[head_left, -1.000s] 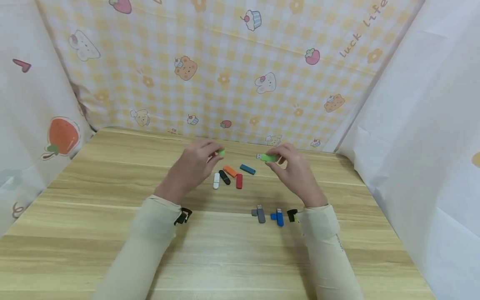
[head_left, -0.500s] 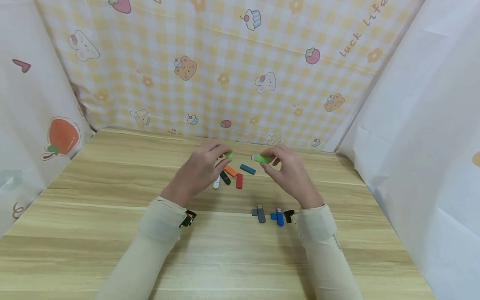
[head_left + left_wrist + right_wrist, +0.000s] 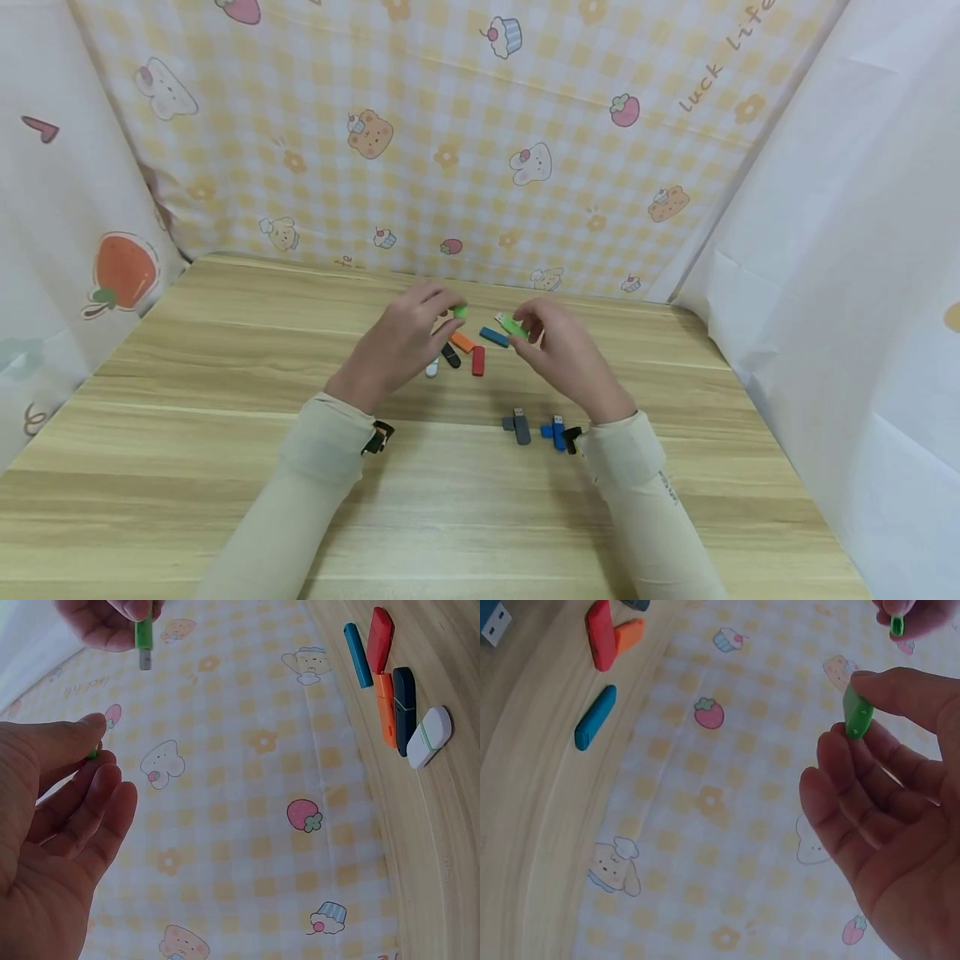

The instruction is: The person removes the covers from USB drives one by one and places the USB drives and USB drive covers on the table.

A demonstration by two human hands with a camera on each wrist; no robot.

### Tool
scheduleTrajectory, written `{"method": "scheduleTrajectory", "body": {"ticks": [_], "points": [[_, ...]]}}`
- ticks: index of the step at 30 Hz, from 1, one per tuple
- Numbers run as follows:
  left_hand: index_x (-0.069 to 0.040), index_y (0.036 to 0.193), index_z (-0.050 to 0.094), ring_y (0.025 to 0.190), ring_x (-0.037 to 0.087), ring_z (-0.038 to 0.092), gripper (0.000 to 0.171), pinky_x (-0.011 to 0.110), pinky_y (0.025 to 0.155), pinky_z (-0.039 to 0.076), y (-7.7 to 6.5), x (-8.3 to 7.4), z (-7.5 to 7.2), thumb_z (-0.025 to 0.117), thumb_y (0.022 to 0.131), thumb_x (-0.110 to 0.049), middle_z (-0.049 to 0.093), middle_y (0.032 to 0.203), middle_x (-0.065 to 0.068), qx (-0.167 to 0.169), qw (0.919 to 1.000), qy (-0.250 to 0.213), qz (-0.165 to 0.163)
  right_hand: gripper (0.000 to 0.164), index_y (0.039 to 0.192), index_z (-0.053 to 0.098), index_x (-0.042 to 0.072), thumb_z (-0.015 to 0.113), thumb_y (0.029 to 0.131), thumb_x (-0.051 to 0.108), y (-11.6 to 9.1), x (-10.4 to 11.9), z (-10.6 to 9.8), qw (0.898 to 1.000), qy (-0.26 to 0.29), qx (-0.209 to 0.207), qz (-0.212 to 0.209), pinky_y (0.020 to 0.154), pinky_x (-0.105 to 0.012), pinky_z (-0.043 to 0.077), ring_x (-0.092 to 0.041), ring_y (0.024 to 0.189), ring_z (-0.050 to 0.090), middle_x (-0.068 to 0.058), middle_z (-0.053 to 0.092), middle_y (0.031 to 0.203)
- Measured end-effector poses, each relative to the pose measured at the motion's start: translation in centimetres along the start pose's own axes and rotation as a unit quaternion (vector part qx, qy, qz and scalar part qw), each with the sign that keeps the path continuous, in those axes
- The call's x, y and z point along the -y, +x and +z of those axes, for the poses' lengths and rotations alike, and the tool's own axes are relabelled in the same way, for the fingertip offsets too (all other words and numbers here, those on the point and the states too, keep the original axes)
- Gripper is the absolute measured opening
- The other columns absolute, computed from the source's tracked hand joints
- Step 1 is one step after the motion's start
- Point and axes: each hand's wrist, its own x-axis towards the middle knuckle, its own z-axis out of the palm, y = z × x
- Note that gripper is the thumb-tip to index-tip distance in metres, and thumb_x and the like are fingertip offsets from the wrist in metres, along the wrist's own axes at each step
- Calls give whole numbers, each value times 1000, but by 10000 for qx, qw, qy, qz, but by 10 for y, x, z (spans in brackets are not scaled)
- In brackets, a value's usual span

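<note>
Between thumb and forefinger my left hand (image 3: 405, 337) pinches a small green USB cap (image 3: 461, 312), mostly covered by the fingertips in the left wrist view. Its hollow opening shows in the right wrist view. A green USB stick (image 3: 858, 714) is pinched by my right hand (image 3: 558, 346), its metal plug (image 3: 145, 659) bare and pointing toward the cap. Both pieces are held above the table, apart from each other. Below them lie a teal stick (image 3: 495, 337), a red one (image 3: 478, 361), an orange one (image 3: 462, 342), a black one (image 3: 451, 355) and a white one (image 3: 430, 737).
Nearer on the wooden table (image 3: 420, 517) lie a grey USB stick (image 3: 522, 428) and a blue USB stick (image 3: 558, 435), both with bare plugs and their caps beside them. A yellow checked cloth (image 3: 442, 192) hangs behind the table; white cloth hangs at both sides.
My left hand has moved right with the cap. My right hand has come left and slightly down, and the green stick in it is now more tilted.
</note>
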Motion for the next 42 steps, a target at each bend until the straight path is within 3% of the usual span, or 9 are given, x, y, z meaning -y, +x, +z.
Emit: {"method": "scheduleTrajectory", "body": {"ticks": [7,15,29,36,42], "points": [[1,116,75,96,25,69,19,32,84,65,0,0,-1,79,99,-6,74,113,13,44,9999,-70,-62,13,103,61,9,74,102,14,-1,5,9,9984,-165,540,88,66,-29,54,-19,78,57,-4,64,92],[1,116,76,97,24,68,20,32,84,64,-1,0,1,80,98,-7,74,114,13,176,9998,86,-101,11,97,61,10,70,103,13,-10,11,29,9920,-683,1017,-319,63,-25,50,-14,72,53,-3,62,90],[0,118,77,102,25,70,22,34,90,65,-1,-3,2,80,98,-9,75,115,12,324,9990,227,-226,17,86,64,9,71,101,13,-25,15,72,9766,-1423,1552,-433,55,-26,43,-14,63,50,-1,56,76],[1,119,77,106,26,71,23,35,93,65,-1,-3,1,80,99,-11,75,116,13,314,9987,233,-317,8,96,71,7,70,100,15,-32,19,88,9695,-1661,1783,-252,58,-27,46,-16,66,52,-4,64,80],[0,119,77,103,25,71,22,35,91,65,0,-2,1,78,101,-11,75,116,12,277,9987,176,-387,10,105,78,10,72,101,18,-36,21,93,9689,-1587,1895,-151,65,-27,53,-16,72,60,-6,74,91]]}}
